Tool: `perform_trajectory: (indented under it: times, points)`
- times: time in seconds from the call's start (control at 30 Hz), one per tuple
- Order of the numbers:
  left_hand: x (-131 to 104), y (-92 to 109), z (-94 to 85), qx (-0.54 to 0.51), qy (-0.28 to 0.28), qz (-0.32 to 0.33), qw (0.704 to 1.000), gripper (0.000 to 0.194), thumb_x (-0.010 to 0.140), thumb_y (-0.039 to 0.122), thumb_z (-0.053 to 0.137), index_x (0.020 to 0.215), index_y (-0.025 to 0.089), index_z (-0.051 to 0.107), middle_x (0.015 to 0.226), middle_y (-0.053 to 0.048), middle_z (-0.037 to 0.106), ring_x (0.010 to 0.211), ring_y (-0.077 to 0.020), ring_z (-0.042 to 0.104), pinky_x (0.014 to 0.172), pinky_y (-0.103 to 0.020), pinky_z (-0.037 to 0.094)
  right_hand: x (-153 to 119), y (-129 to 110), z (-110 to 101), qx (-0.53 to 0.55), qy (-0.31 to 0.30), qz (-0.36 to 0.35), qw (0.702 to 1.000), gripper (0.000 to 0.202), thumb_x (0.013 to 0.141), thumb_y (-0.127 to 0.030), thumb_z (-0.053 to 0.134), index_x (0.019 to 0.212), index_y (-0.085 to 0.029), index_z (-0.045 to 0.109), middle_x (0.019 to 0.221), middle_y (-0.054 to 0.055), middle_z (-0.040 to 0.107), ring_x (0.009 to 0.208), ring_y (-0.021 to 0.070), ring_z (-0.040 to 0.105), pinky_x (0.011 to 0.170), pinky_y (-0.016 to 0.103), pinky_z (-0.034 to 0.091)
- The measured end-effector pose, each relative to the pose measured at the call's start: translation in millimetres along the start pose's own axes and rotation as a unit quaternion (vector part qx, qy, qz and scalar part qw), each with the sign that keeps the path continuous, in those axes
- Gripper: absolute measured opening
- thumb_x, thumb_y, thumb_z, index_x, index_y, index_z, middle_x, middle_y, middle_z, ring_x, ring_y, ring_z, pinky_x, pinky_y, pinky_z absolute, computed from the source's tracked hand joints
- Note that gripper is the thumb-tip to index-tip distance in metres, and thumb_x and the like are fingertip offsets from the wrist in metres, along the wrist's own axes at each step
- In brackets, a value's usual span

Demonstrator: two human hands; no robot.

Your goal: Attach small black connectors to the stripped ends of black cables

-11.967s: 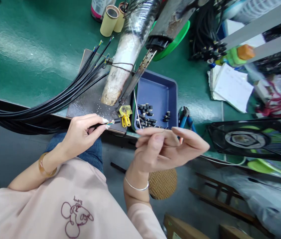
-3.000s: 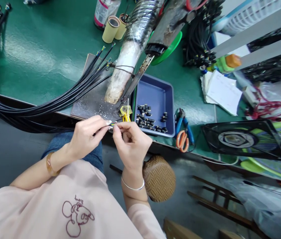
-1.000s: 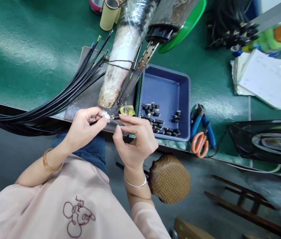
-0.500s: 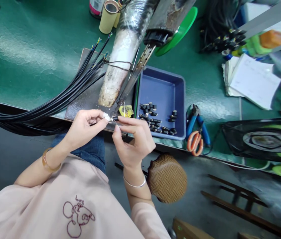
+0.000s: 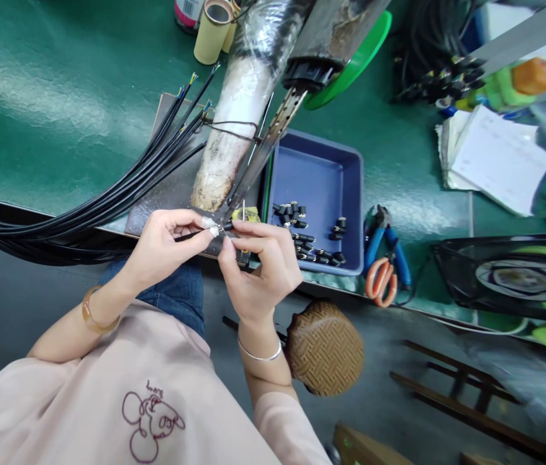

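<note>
Thumb and index finger of my left hand (image 5: 169, 242), with white wraps on the tips, pinch a black cable (image 5: 186, 237) near its end. My right hand (image 5: 261, 261) is closed on a small black connector (image 5: 227, 226), held end to end against the cable. Whether the two touch is too small to tell. Just above the fingertips comes down the soldering iron's (image 5: 273, 129) thin dark tip. Beside it is a wrapped white tube (image 5: 224, 129) with a scorched mouth. Several black connectors lie in the blue tray (image 5: 319, 152) to the right.
A bundle of black cables (image 5: 108, 197) with stripped ends lies over a dark plate (image 5: 157, 194) at left. Right of the tray are blue-handled cutters (image 5: 399, 255) and orange-handled scissors (image 5: 380, 282). Papers (image 5: 500, 158) lie farther right. A stool (image 5: 326, 349) stands below the table's edge.
My left hand has shifted slightly, and the black cable now shows below its fingers. Both fingertips sit closer together under the iron's tip. The view has moved a little.
</note>
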State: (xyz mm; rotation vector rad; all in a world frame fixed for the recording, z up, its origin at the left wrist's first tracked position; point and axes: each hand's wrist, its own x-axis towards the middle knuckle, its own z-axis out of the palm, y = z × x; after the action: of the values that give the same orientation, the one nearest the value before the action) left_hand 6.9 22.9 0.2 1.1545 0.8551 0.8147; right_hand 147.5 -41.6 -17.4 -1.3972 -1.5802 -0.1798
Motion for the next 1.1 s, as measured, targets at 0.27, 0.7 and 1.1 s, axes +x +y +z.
perform_trajectory:
  times: [0.27, 0.7, 1.1]
  points:
    - [1.2, 4.2, 1.4, -0.022, 0.008, -0.028, 0.999, 0.024, 0.068, 0.034, 0.085, 0.072, 0.013, 0.074, 0.076, -0.004, 0.074, 0.07, -0.0134, 0.067, 0.072, -0.025, 0.059, 1.6, 0.7, 0.0, -0.003, 0.002, 0.005, 1.0, 0.013, 0.086, -0.012, 0.068, 0.084, -0.023, 0.061, 0.094, 0.002, 0.074, 0.086, 0.0175, 0.073, 0.074, 0.032, 0.062]
    - [2.8, 5.8, -3.9, -0.001, -0.009, -0.049, 0.999, 0.014, 0.068, 0.024, 0.08, 0.069, 0.013, 0.071, 0.07, -0.002, 0.071, 0.063, -0.0107, 0.063, 0.063, -0.022, 0.055, -0.8, -0.9, -2.0, 0.021, -0.018, -0.002, 1.0, 0.016, 0.083, -0.009, 0.067, 0.082, -0.023, 0.059, 0.096, 0.004, 0.074, 0.087, 0.0171, 0.073, 0.074, 0.03, 0.064]
    - [-10.9, 7.2, -4.1, 0.06, -0.1, -0.044, 0.992, 0.013, 0.075, 0.021, 0.068, 0.066, 0.012, 0.064, 0.061, 0.003, 0.056, 0.056, -0.0065, 0.046, 0.055, -0.019, 0.04, -8.2, -0.6, -5.1, 0.06, 0.001, 0.015, 0.998, 0.016, 0.085, -0.009, 0.068, 0.091, -0.024, 0.063, 0.093, 0.002, 0.077, 0.086, 0.0173, 0.075, 0.076, 0.032, 0.062]
